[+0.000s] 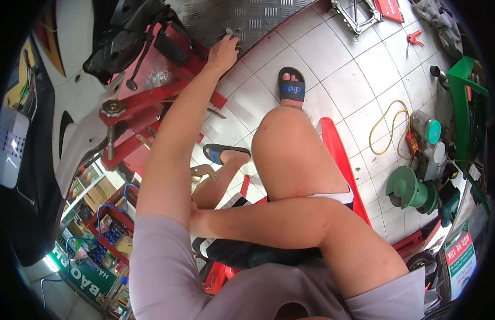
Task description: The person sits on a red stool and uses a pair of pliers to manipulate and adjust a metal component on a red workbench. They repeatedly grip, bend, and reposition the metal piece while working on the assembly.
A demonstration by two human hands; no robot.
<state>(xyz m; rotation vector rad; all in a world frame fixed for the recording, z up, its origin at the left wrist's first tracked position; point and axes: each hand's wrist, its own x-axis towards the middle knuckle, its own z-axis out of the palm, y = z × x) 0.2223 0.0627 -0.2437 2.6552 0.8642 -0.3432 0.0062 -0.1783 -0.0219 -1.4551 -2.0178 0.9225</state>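
Observation:
My left arm stretches forward, and my left hand (224, 54) is at the edge of a grey tread-plate platform (252, 18). Its fingers are curled together at a few small metal parts (230, 33), too small to name. My right forearm crosses low to the left, and my right hand (196, 220) is mostly hidden behind my left arm; its fingers do not show. Just ahead of it, beside my lower leg, a brass-coloured metal bracket (206, 171) sticks out from behind the left arm. I cannot tell whether the right hand holds it.
A motorbike (60, 106) stands at left by a red steel frame (151, 101). On the white tiled floor (333, 58) are a metal jack (359, 18), red-handled pliers (414, 38), a yellow cable (378, 128), jars (430, 130) and a green spool (407, 186). Shelves (92, 213) hold parts.

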